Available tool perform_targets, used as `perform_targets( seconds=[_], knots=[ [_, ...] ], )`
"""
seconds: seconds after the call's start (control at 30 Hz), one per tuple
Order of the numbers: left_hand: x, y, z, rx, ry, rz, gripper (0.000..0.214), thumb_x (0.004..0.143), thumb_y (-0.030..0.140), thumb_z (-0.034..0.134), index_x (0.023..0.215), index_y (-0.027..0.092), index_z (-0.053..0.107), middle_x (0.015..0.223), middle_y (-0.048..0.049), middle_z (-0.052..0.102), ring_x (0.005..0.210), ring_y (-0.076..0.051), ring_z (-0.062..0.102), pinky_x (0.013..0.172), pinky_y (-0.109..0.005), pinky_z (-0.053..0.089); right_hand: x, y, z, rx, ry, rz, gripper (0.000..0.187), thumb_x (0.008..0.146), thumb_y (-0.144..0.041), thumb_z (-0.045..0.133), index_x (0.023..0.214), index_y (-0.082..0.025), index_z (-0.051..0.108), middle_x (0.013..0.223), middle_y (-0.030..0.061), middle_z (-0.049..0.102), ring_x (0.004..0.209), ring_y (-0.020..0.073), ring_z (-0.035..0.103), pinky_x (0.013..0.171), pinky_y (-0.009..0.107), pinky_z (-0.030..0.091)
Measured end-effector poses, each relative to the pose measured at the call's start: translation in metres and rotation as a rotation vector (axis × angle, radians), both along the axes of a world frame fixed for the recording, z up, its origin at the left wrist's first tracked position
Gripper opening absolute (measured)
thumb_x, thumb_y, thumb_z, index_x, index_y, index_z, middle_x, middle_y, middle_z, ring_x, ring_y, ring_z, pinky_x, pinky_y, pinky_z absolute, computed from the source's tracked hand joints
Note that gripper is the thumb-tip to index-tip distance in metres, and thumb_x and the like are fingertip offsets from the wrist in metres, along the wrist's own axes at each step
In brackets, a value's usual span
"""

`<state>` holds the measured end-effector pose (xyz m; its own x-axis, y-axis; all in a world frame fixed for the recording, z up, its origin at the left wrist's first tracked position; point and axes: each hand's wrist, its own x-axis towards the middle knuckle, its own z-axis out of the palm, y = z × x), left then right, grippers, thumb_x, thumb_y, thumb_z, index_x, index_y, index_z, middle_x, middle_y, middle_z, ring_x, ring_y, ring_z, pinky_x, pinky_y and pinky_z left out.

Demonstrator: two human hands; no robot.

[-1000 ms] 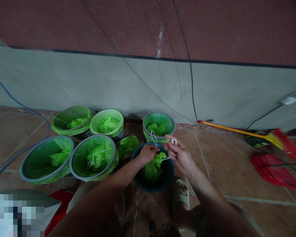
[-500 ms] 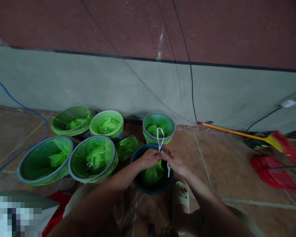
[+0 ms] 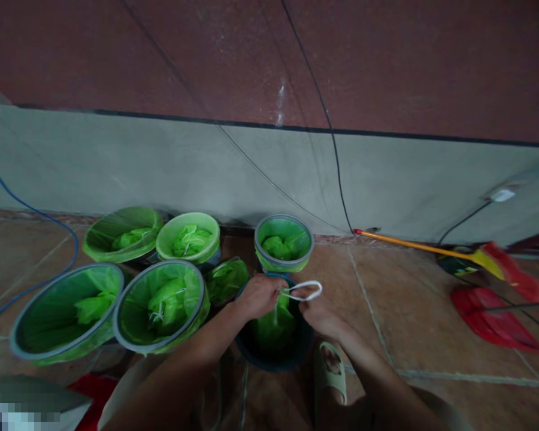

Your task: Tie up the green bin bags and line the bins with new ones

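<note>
Over a dark blue bin [image 3: 276, 361] at my feet, my left hand [image 3: 261, 295] and my right hand [image 3: 318, 312] work close together. Inside that bin sits a green plastic bag [image 3: 273, 329], gathered at its top. Between my hands a white drawstring [image 3: 313, 284] makes a loop that points to the right. The fingers of my left hand are closed in a pinch on the string. My right hand, lower and further right, also has its fingers closed around the string; its fingertips are partly hidden.
Several bins with green liners stand to the left, such as a grey-rimmed bin [image 3: 119, 308]. Another lined bin [image 3: 312, 244] is just beyond my hands. At the right lie a broom [image 3: 413, 242] and a red dustpan [image 3: 491, 317]. A blue cable [image 3: 38, 209] runs along the left.
My hands have moved slightly apart. The white loop, upright before, now lies over to the right. The whole view has shifted a little.
</note>
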<state>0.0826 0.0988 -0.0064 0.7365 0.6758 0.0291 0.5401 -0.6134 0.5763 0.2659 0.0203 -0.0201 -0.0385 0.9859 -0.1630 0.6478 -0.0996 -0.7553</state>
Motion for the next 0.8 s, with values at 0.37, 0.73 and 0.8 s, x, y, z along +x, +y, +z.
perform_targets(
  seconds=[0.37,0.73,0.8],
  knots=[
    [0.003,-0.008,0.013,0.406,-0.061,-0.151,0.015,0.090,0.016,0.050,0.099,0.019,0.062,0.080,-0.0025,0.070,0.080,-0.017,0.066,0.091,-0.034,0.046,-0.009,0.015,0.003,-0.009,0.579,0.008,0.027,0.086,-0.034,0.055,0.104,-0.019,0.068,0.090,0.0020,0.070,0.084,0.0176,0.062,0.085,0.032,0.047],
    [0.006,-0.010,0.006,0.430,-0.224,-0.010,0.017,0.091,0.021,0.055,0.086,0.022,0.071,0.085,-0.0027,0.069,0.084,-0.016,0.062,0.094,-0.036,0.041,-0.008,0.013,0.008,0.012,0.467,-0.129,0.021,0.082,-0.033,0.056,0.083,-0.018,0.070,0.076,0.0019,0.068,0.068,0.0154,0.060,0.069,0.028,0.047],
    [0.007,-0.009,0.006,0.364,-0.185,-0.004,0.018,0.091,0.019,0.054,0.083,0.021,0.070,0.080,-0.0030,0.067,0.081,-0.016,0.061,0.085,-0.033,0.044,-0.009,0.012,0.014,0.147,0.154,-0.184,0.024,0.086,-0.030,0.049,0.089,-0.019,0.070,0.088,0.0045,0.070,0.078,0.0171,0.063,0.076,0.028,0.046]
  ],
)
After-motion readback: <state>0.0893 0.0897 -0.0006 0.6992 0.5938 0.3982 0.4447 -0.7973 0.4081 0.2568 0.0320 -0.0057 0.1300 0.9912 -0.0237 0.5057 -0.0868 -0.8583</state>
